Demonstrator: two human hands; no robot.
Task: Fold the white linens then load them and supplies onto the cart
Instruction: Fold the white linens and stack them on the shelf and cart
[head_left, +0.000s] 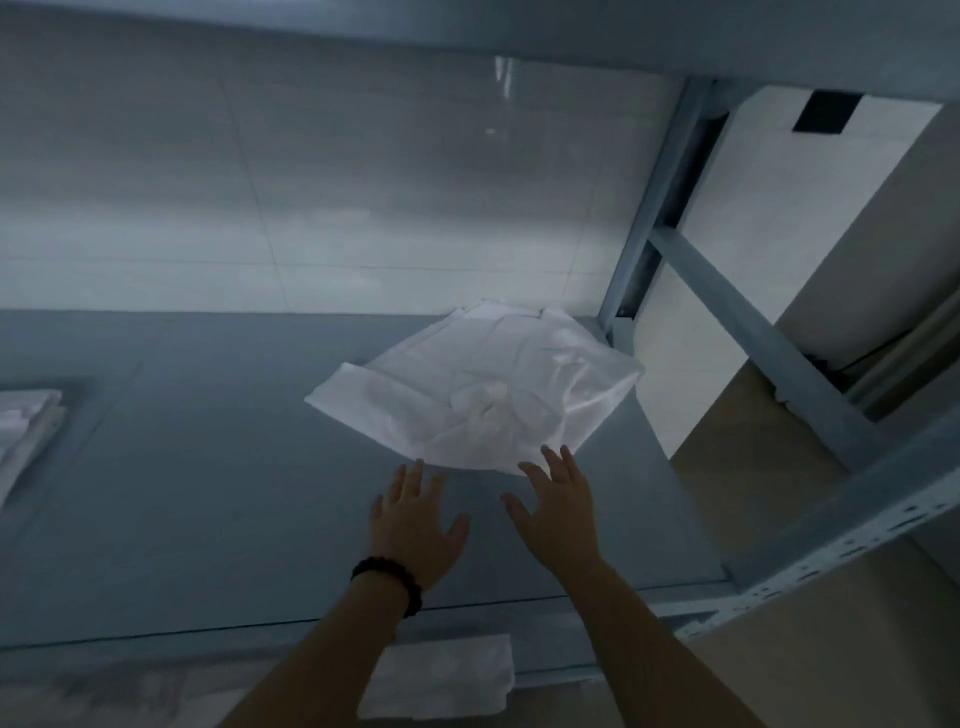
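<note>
White linen (483, 389) lies loosely folded on the grey shelf (182, 467), toward its right rear corner. The left hand (415, 525) and right hand (558, 509) reach for its near edge, fingers spread, holding nothing. This looks like fetching it; next they must grip that edge.

Wore a black beaded bracelet (399, 579) round the left wrist, just behind the left hand (415, 525). Showed bare forearms (639, 639) on both sides; right hand (561, 512) likewise bare.
</note>
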